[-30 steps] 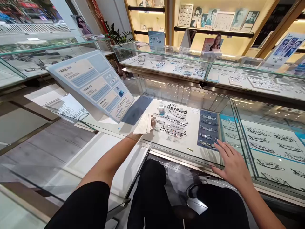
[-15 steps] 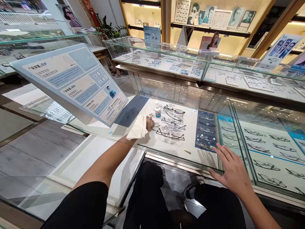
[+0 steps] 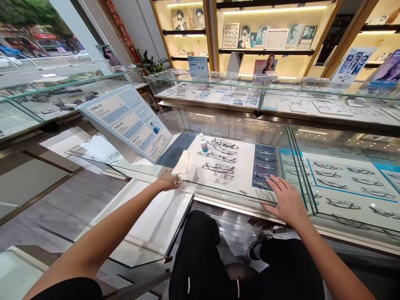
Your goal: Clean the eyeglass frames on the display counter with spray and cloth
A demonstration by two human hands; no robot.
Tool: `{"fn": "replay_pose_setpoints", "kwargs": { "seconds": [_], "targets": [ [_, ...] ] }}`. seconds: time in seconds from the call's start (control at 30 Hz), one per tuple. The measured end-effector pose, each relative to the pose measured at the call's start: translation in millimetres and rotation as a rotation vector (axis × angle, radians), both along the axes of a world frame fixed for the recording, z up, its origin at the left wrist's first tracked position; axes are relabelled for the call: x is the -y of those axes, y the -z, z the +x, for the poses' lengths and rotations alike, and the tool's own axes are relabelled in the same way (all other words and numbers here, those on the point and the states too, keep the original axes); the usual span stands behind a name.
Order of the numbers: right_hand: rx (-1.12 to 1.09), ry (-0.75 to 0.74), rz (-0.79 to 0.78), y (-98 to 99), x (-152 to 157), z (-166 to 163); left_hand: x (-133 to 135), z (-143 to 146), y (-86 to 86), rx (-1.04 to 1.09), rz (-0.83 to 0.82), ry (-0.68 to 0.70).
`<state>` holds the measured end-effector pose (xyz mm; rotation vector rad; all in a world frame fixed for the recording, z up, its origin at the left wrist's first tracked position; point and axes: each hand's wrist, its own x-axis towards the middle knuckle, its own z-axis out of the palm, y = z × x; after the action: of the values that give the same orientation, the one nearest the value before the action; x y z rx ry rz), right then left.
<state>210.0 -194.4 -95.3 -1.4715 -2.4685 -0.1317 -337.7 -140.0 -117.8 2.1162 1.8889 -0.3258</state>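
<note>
My left hand (image 3: 170,181) is at the counter's front edge, its fingers curled at the near end of a cream cloth (image 3: 182,162). The cloth extends beyond the hand over the glass top and partly hides the grip. To its right, several pairs of eyeglasses (image 3: 218,168) lie in a loose column. A small white spray bottle (image 3: 203,143) with a blue label stands upright behind the cloth. My right hand (image 3: 287,200) rests palm down near the front edge with fingers spread, holding nothing, beside a dark blue strip of eyeglasses (image 3: 265,166).
A tilted blue-and-white sign (image 3: 128,121) stands left of the cloth. The glass counter (image 3: 231,191) has a metal front edge, with a small gold-coloured piece (image 3: 243,192) near it. More glass display cases (image 3: 212,93) run behind, and lit shelves (image 3: 265,21) line the back wall.
My left hand has drawn back toward the front edge, away from the eyeglasses, and the cloth now lies beyond it. My right hand stays spread at the counter. The view has tilted up.
</note>
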Motion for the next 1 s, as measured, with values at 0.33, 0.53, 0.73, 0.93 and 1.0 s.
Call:
{"fn": "replay_pose_setpoints", "kwargs": {
  "seconds": [0.33,0.53,0.73,0.93,1.0],
  "targets": [
    [-0.115,-0.067,-0.052,-1.5,-1,9,110,28,-76.8,-0.071,-0.165,0.117],
    [-0.229,0.042,-0.04,-6.1,-11,57,131,114,-171.9,0.181,-0.187,0.283],
    [-0.229,0.139,-0.007,6.7,-11,72,75,226,-229.0,0.309,-0.002,0.411],
    [-0.229,0.152,0.004,-0.6,-4,61,-7,299,-198.7,0.113,0.286,0.67],
    [-0.24,0.162,0.011,-2.1,-4,60,-28,311,-180.1,0.042,0.371,0.68]
  ]
}}
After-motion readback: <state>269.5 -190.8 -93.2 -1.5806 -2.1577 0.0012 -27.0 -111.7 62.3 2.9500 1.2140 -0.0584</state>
